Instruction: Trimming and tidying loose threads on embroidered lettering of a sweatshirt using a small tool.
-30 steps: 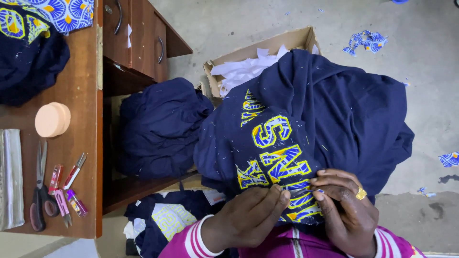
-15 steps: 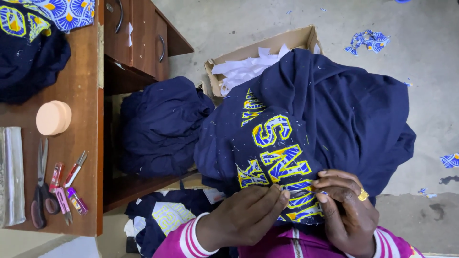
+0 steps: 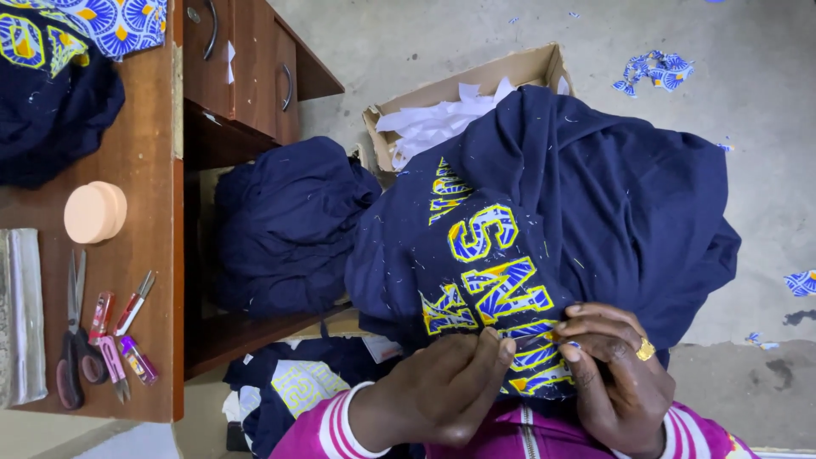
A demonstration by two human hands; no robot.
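Since the earlier frame the left hand (image 3: 442, 387) has crept nearer the right hand (image 3: 608, 370) on the navy garment (image 3: 595, 221) beside the cardboard box (image 3: 476, 93); both grips pinch its yellow-edged lettering (image 3: 497, 285); best keep fabric taut.

— What colour is the garment (image 3: 595, 212)?

— Navy, with letters (image 3: 501, 289) in blue-and-white print edged in yellow.

— The sleeves (image 3: 340, 425)?

— Pink with white stripes (a gold ring (image 3: 646, 349) too).

— And on the counter (image 3: 144, 170)?

— Brown wood, holding a peach round tin (image 3: 93, 212), black-handled scissors (image 3: 70, 357), and a blue patterned cloth (image 3: 119, 21) with yellow centres.
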